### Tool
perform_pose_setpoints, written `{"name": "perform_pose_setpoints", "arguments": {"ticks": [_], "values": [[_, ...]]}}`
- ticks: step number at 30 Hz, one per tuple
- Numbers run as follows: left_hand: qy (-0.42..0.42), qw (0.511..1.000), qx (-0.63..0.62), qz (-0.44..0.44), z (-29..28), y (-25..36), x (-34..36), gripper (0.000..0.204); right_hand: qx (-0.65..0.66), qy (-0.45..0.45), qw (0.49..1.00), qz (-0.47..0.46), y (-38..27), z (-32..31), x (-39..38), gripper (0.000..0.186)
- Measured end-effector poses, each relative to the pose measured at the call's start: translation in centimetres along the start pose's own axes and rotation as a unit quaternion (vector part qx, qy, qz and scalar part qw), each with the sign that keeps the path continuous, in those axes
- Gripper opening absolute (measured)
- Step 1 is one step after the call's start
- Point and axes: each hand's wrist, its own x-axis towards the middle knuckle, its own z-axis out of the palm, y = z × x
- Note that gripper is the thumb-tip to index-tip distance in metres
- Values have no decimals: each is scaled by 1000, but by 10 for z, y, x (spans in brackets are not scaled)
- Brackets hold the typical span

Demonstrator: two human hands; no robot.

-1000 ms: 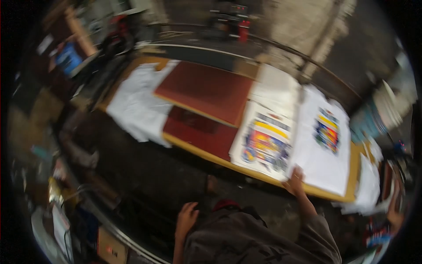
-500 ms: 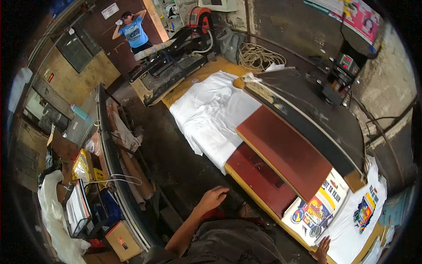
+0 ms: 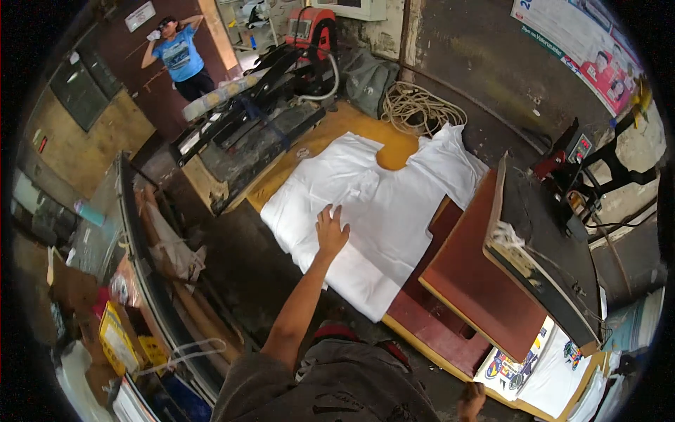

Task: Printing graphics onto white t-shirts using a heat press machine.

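Observation:
My left hand (image 3: 332,231) reaches over the white T-shirt (image 3: 358,204), fingers apart, at the shirt's near left part. I cannot tell whether the fingertips press on the cloth. The shirt lies spread, a little wrinkled, on the yellow-brown table (image 3: 316,151), its neck opening toward the far side. By the table's front edge hangs my right hand (image 3: 471,402), below a printed white piece (image 3: 503,369) with a colourful vehicle design. Its fingers look bent and are partly hidden. A heat press with a red-brown plate (image 3: 485,281) stands open, its upper part swung above the red bed (image 3: 436,316).
A second press with a red control box (image 3: 313,32) stands at the far left of the table. Coiled rope (image 3: 422,109) lies behind the shirt. Another person (image 3: 181,56) stands near the door. Left are a dark rail (image 3: 155,260) and a yellow box (image 3: 119,337).
My left hand has moved forward from near my body to the shirt. The right hand has drawn back from the printed cloth. The press's upper part has swung right, uncovering more of the shirt.

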Motion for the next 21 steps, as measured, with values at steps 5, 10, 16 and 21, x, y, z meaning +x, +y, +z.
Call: {"name": "perform_pose_setpoints", "arguments": {"ticks": [5, 10, 16, 21], "values": [[-157, 984, 71, 54, 18, -54, 47, 15, 49, -70, 975, -206, -236, 74, 41, 10], [-231, 885, -355, 191, -23, 42, -34, 13, 586, -156, 784, 134, -336, 158, 99, 50], [-418, 830, -340, 141, -65, 13, -54, 15, 556, -170, 783, 220, -360, 222, 145, 41], [-146, 956, -242, -78, 2, -63, 21, 36, 433, -241, 864, 93, -374, 237, 146, 31]]}}
